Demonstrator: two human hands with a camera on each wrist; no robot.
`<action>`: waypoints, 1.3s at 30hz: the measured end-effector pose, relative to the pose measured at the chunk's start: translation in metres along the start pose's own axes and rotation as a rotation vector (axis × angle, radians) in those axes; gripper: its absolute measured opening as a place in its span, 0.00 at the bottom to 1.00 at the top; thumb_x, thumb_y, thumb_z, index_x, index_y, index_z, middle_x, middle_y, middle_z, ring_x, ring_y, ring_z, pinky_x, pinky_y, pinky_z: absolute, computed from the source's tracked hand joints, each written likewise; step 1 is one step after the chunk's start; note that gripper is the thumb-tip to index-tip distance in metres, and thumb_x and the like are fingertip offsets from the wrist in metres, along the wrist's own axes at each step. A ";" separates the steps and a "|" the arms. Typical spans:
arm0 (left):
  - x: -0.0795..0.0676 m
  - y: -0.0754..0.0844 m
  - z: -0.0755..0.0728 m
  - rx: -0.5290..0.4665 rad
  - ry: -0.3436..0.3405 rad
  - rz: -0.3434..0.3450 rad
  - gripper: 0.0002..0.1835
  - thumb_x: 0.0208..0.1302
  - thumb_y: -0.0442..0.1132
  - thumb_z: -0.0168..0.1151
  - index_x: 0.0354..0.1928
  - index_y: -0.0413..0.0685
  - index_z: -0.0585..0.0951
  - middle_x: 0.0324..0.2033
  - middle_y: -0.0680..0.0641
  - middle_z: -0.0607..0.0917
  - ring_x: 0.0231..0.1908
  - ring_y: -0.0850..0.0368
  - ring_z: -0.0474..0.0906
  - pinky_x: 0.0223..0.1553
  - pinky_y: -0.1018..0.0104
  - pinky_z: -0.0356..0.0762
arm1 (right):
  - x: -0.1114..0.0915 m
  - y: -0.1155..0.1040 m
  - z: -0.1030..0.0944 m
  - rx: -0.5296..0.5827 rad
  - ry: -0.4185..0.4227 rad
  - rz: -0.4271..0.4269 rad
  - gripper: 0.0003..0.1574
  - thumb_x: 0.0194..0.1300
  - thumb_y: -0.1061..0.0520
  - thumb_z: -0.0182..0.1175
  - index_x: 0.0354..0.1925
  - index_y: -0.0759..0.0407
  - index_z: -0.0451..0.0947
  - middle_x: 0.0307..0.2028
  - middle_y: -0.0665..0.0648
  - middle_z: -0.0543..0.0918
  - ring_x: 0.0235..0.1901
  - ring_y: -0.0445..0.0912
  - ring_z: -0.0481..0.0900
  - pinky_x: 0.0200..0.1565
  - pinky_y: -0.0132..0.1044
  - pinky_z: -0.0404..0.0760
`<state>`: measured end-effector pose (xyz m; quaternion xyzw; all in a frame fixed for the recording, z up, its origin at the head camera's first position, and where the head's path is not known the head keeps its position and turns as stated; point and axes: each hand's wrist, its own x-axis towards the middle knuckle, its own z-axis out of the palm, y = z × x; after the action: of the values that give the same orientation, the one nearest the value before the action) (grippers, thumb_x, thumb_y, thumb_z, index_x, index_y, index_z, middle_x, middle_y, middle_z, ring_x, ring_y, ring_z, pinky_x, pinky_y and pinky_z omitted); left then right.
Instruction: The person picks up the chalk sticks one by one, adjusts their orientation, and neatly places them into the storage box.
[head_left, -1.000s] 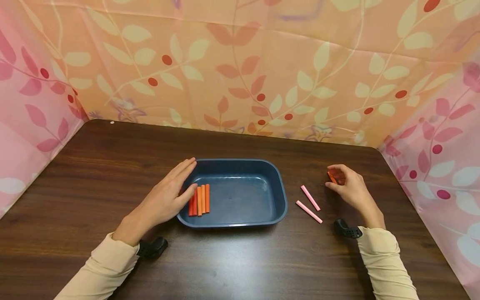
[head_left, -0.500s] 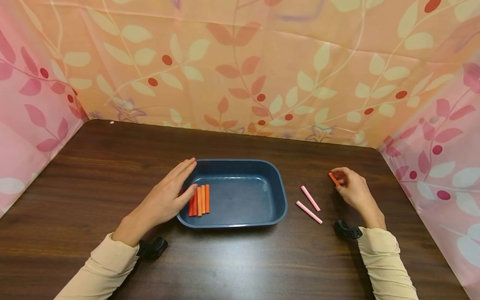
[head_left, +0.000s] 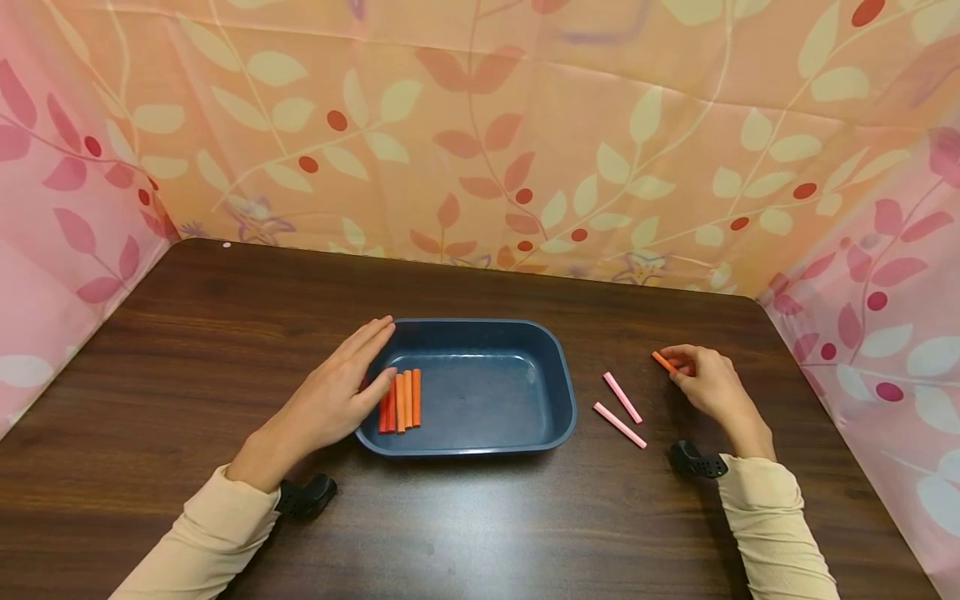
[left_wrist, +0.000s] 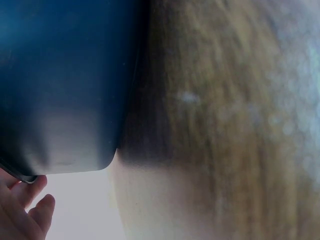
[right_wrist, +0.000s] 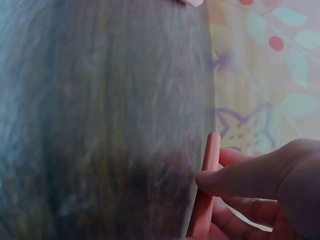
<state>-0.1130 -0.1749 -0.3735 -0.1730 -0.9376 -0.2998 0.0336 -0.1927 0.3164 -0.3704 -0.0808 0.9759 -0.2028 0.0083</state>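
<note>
My left hand [head_left: 326,404] rests with straight fingers on the left rim of a dark blue rectangular tray [head_left: 480,404], its thumb over the inside. Beside that thumb, several red and orange chalk-like sticks [head_left: 407,400] lie side by side in the tray. In the left wrist view, fingertips [left_wrist: 39,192] show at the tray's rim. Right of the tray, my right hand [head_left: 712,383] pinches an orange chalk-like stick [head_left: 663,362] between thumb and fingers. The right wrist view shows the thumb lying across this stick [right_wrist: 212,150], whose rounded end sticks out past it.
Two pink sticks [head_left: 622,397] lie on the dark wooden table [head_left: 465,533] between the tray and my right hand. A floral curtain [head_left: 480,150] stands behind the table and along both sides. Each wrist wears a black camera [head_left: 307,497].
The orange stick, earlier mostly covered by the right hand's fingers, now sticks out to the left of them. The right hand has shifted slightly down; the left hand stays on the tray.
</note>
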 end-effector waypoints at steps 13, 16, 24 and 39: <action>0.000 0.000 0.000 0.003 -0.005 -0.003 0.35 0.73 0.43 0.55 0.77 0.44 0.57 0.77 0.41 0.56 0.77 0.41 0.51 0.72 0.38 0.54 | 0.000 -0.013 -0.004 0.021 0.058 -0.054 0.19 0.59 0.69 0.64 0.50 0.70 0.81 0.31 0.64 0.81 0.32 0.51 0.74 0.33 0.37 0.67; 0.000 0.000 0.000 0.003 -0.007 -0.003 0.35 0.73 0.43 0.55 0.77 0.44 0.57 0.77 0.41 0.56 0.77 0.41 0.51 0.72 0.38 0.54 | 0.000 -0.017 -0.005 0.036 0.069 -0.067 0.19 0.59 0.69 0.64 0.50 0.70 0.81 0.33 0.66 0.83 0.32 0.51 0.77 0.33 0.37 0.69; 0.000 0.000 0.000 -0.002 -0.015 -0.005 0.35 0.73 0.43 0.55 0.77 0.44 0.57 0.77 0.42 0.55 0.77 0.41 0.50 0.72 0.37 0.53 | -0.003 -0.030 -0.009 0.093 0.066 -0.085 0.22 0.58 0.70 0.64 0.53 0.72 0.79 0.40 0.71 0.85 0.36 0.56 0.84 0.30 0.27 0.73; 0.000 0.000 0.000 0.000 -0.013 -0.003 0.35 0.73 0.43 0.55 0.77 0.43 0.57 0.77 0.41 0.56 0.77 0.41 0.51 0.72 0.37 0.54 | -0.013 -0.059 -0.017 0.187 0.034 -0.104 0.23 0.61 0.69 0.63 0.55 0.71 0.78 0.44 0.72 0.85 0.38 0.52 0.86 0.31 0.25 0.79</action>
<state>-0.1131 -0.1752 -0.3733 -0.1737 -0.9380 -0.2989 0.0268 -0.1716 0.2717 -0.3314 -0.1265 0.9472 -0.2944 -0.0114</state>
